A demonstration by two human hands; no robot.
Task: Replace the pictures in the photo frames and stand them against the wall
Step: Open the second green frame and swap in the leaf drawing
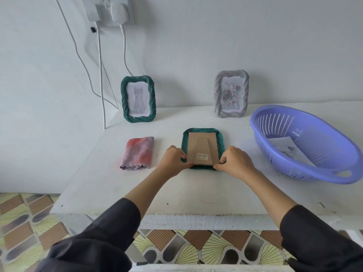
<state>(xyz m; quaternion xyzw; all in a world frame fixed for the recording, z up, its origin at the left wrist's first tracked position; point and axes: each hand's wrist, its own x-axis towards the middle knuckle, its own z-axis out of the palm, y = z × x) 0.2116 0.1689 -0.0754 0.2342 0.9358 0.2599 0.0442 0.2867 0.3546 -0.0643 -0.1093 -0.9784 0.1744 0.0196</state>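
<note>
A green photo frame [221, 141] lies face down in the middle of the white table [110, 185], its brown cardboard back [203, 149] with a folded stand facing up. My left hand [173, 160] pinches the near left corner of the cardboard back. My right hand [234, 162] pinches its near right corner. Against the wall stand two more frames: a green frame [138, 99] with a cat drawing on the left, and a grey frame [230, 93] with a rose drawing on the right.
A folded pink and grey cloth [137, 153] lies left of the face-down frame. A purple plastic basket [306, 143] with printed paper sheets [285, 149] inside sits at the right. White cables [101, 79] hang from a wall socket [110, 9].
</note>
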